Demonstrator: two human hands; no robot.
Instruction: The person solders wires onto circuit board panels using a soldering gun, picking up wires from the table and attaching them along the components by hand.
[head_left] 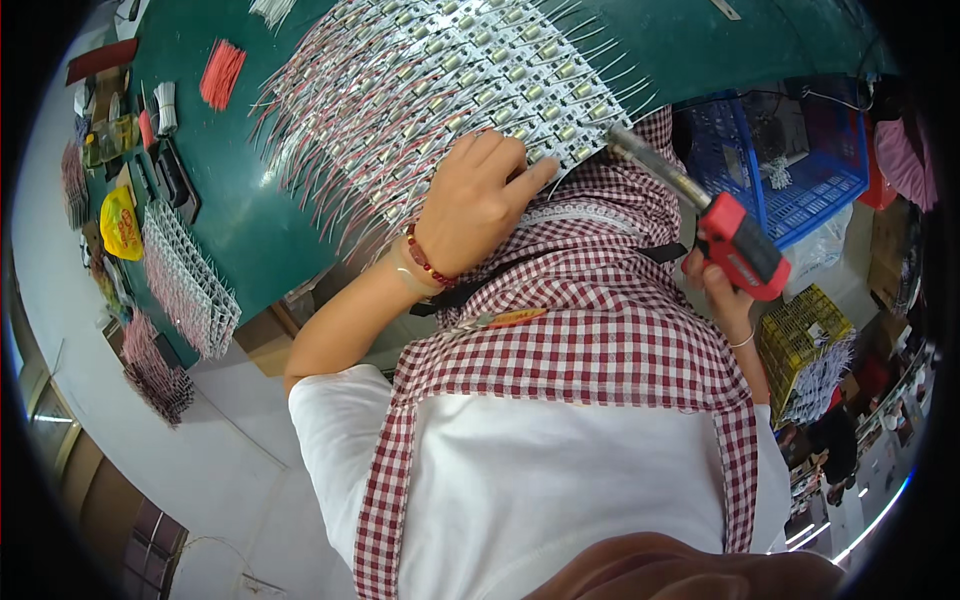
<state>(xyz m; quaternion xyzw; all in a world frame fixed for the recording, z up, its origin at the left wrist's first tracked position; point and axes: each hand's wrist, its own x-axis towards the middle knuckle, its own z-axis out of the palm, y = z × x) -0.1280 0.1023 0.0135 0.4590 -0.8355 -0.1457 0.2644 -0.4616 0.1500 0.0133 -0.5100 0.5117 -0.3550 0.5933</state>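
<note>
My left hand [482, 195] rests at the near edge of a large panel of small boards [480, 75]. Its fingers are curled under, with one digit stretched right along the edge; whatever is pinched there is hidden. Each board carries a small brass-coloured cylinder, and thin red and white wires fan out from the panel's sides. My right hand [722, 292] grips a red and black gun-shaped tool [742, 245] with a long metal barrel. The barrel's tip is close to the panel's near right corner; contact cannot be made out.
The panel lies on a green table [215, 140]. Red wires [222, 75], a yellow packet [120, 222] and stacked wired boards [185, 280] are at left. A blue plastic crate [810, 190] and a yellow basket [805, 330] stand at right. A person [835, 450] shows far right.
</note>
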